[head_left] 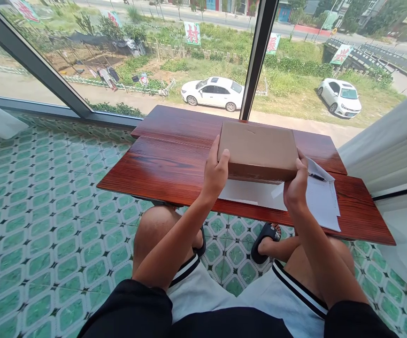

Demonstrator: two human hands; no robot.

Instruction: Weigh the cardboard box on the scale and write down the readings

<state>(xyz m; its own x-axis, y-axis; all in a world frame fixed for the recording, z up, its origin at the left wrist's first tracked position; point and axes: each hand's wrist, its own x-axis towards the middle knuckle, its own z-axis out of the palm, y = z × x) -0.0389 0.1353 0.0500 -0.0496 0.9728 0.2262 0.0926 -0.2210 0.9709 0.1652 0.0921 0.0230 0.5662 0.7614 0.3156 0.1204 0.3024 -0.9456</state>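
A closed brown cardboard box [259, 146] is held up over the near part of the table, its top face toward me. My left hand [216, 171] grips the box's left end, thumb on the near edge and fingers along the side. At the opposite end my right hand [297, 184] is closed on the near right corner, with its far fingers partly hidden behind the box. Beneath and beside the box lie white paper sheets [318, 202], some folded or overlapping. On them, right of my right hand, rests a dark pen [316, 176].
The dark red wooden table [161, 162] has a long seam and stands over my knees. Behind it rise window panes with a dark frame post [256, 56]. White curtains [382, 136] hang at the right. Green patterned tiles [65, 225] cover the floor.
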